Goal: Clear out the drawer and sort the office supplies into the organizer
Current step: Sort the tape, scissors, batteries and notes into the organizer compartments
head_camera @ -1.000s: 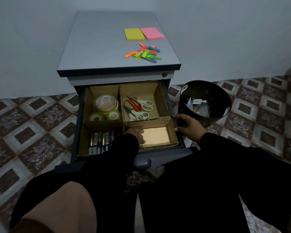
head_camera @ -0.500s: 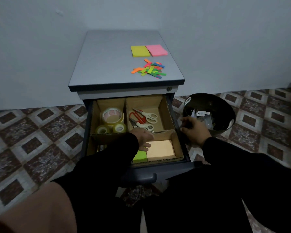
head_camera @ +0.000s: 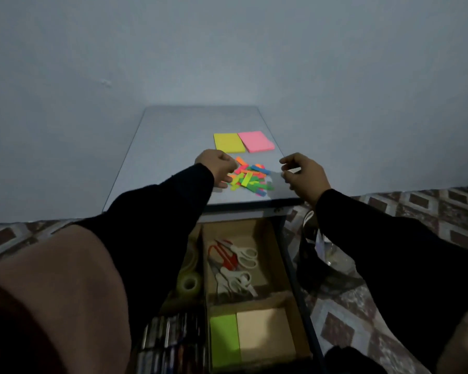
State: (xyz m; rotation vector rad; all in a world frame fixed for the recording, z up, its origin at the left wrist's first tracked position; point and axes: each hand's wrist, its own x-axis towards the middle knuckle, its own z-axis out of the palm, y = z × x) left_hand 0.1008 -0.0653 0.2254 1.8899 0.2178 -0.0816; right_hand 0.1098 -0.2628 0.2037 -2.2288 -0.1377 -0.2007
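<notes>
Both my hands are up over the cabinet top, 1 on each side of the flag pile. My L hand sits at the pile's left edge, fingers curled in; fingertips look to be touching or pinching the nearest flags, but I can't tell for sure w/ the blur. My R hand hovers just right of the pile, near the top's right edge, fingers loosely curled, thumb and forefinger close together, nothing in them that I can make out.

Behind the pile, 2 pads lie side by side, touching: yellow pad left, pink pad right, the pink one close to the right edge. The left half of the top is bare grey, room there to slide things. The pile itself is near the front edge.

Below, the drawer is pulled out w/ a cardboard organizer inside. Rear right cell: scissors, red- and white-handled. Front right cell: green pad beside a tan pad, touching. Left side is mostly hidden by my L sleeve: tape rolls at rear, batteries at front. A dark bin stands on the tiled floor, right of the drawer, under my R arm.
</notes>
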